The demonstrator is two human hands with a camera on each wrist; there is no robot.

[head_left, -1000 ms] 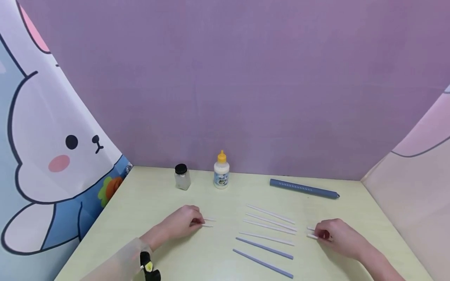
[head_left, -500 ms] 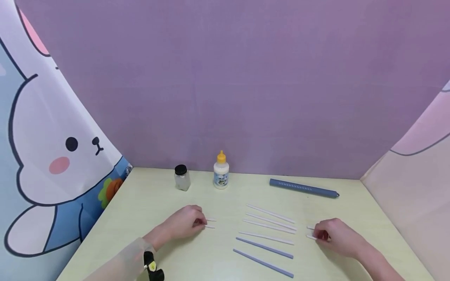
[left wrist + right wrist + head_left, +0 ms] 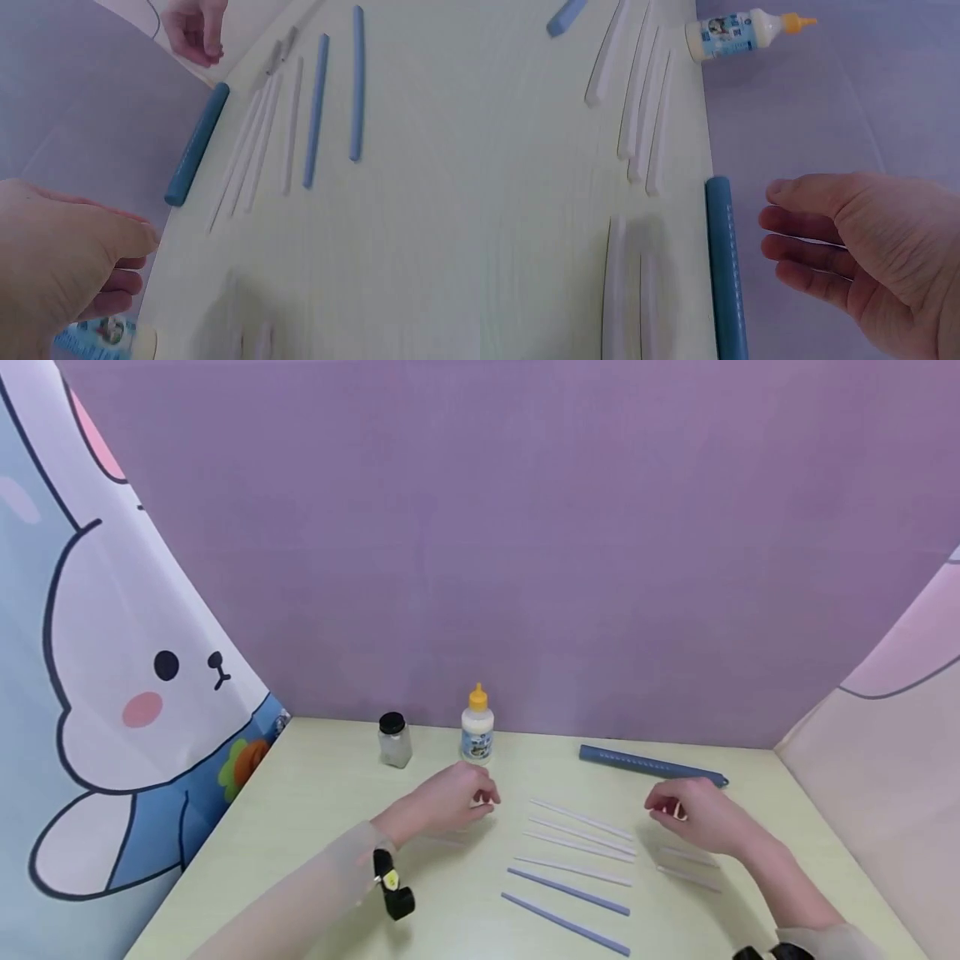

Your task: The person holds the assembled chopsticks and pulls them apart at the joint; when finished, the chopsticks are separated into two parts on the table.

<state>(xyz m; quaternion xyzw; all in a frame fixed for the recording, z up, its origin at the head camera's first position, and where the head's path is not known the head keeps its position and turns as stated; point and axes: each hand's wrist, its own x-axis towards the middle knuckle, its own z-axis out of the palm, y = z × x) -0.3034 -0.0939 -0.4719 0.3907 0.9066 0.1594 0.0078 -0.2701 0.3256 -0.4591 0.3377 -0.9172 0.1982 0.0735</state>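
Observation:
In the head view my left hand [image 3: 450, 797] hovers over the table with loosely curled fingers and holds nothing. Beneath it lie two short white sticks [image 3: 447, 841], mostly hidden by the hand. My right hand [image 3: 701, 814], also holding nothing, is raised near the dark blue tapered rod [image 3: 637, 762]. Below that hand rest two short white sticks [image 3: 690, 878], side by side. Between the hands several long white sticks [image 3: 579, 847] lie in a row, with two blue sticks [image 3: 568, 891] nearest the front. The right wrist view shows the right hand's fingers [image 3: 810, 251] parted from the thumb.
Behind the left hand stands a white glue bottle [image 3: 477, 739] with a yellow nozzle. To its left is a small clear jar [image 3: 395, 747] with a black lid. A purple backdrop [image 3: 480, 543] rises at the table's far edge, and a rabbit-print cloth [image 3: 112, 677] hangs at left.
Both hands have let go of their short white sticks and lifted off the table. The left hand has moved right and away from me; the right hand has moved up toward the dark blue rod.

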